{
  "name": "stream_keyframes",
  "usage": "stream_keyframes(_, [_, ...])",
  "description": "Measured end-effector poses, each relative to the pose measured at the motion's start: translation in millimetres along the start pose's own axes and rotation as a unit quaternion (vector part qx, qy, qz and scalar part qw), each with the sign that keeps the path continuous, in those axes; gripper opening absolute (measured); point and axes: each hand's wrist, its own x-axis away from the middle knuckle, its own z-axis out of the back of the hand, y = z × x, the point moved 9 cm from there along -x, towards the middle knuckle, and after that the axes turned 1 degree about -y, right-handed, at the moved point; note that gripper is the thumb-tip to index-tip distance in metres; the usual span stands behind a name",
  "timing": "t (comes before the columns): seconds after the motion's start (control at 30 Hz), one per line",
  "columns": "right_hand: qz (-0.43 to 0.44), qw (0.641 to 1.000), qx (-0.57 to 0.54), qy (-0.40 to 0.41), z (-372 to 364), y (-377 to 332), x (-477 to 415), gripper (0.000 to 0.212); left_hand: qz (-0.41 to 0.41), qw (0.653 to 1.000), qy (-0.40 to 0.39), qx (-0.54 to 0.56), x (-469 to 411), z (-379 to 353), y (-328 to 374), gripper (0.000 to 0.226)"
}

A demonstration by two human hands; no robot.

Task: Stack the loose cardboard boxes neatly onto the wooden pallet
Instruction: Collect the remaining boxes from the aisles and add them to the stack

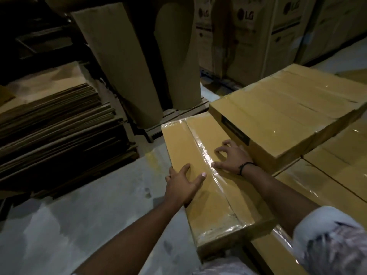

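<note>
Left grip and right grip press open-fingered atop the taped cardboard box.

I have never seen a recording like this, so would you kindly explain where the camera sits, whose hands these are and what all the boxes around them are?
There is no machine here: a person wears one wide-angle camera on the head, looking forward and down, so the two arms reaching in from below are their own. The left hand lies flat on a long taped cardboard box, near its left edge; the right hand presses arched fingertips on the same top. Neither hand grips anything. That box lies on a lower layer of similar boxes, beside a wider box whose top stands higher. Left, on the concrete floor, is a pile of flattened cardboard; printed cartons stand behind.
</note>
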Motion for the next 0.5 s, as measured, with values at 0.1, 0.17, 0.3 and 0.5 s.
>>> stream_keyframes(0.1, [-0.004, 1.0, 0.015, -0.019, 10, 7, -60, 0.069, 0.017, 0.999, -0.027, 0.022, -57, -4, 15, 0.092])
stream_keyframes(0.17, [-0.004, 0.999, 0.03, -0.031, 16, 12, -91, 0.07, 0.034, 0.998, -0.041, 0.043, -86, -11, 21, 0.102])
stream_keyframes(0.3, [0.0, 0.998, 0.04, -0.042, 28, 23, -144, 0.072, 0.041, 0.993, -0.078, 0.083, -128, -25, 34, 0.12])
stream_keyframes(0.5, [0.016, 0.996, 0.071, -0.053, 25, 42, -193, 0.071, 0.019, 0.984, -0.159, 0.075, -168, -51, 48, 0.091])
